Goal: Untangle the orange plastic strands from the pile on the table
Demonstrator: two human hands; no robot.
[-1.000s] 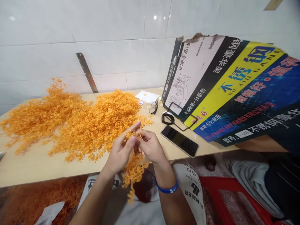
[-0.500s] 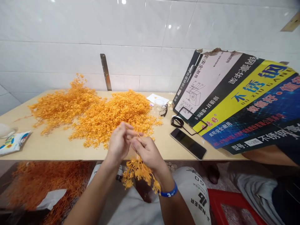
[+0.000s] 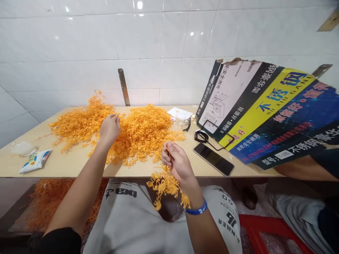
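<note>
My right hand (image 3: 178, 163) is closed around the stems of a bunch of orange branching sprigs (image 3: 166, 185), like artificial plant stems. The bunch hangs down over the table's front edge, above my lap. My left hand (image 3: 109, 129) is over the large heap of loose orange sprigs (image 3: 148, 128) on the table. Its fingers are curled together, and whatever they pinch is hidden. To the left, a second mound of orange sprigs (image 3: 79, 121) meets the heap.
A phone (image 3: 213, 158), a black strap (image 3: 201, 136) and glasses (image 3: 186, 125) lie right of the heap. Printed cardboard (image 3: 254, 109) leans at the right, partly over another person's arm (image 3: 304, 168). A white packet (image 3: 35, 161) lies left. More sprigs (image 3: 53, 204) are below the table.
My hands have parted. The left has moved left and away from me onto the heap; the right has shifted slightly right, still with the orange bunch. The view has shifted slightly.
</note>
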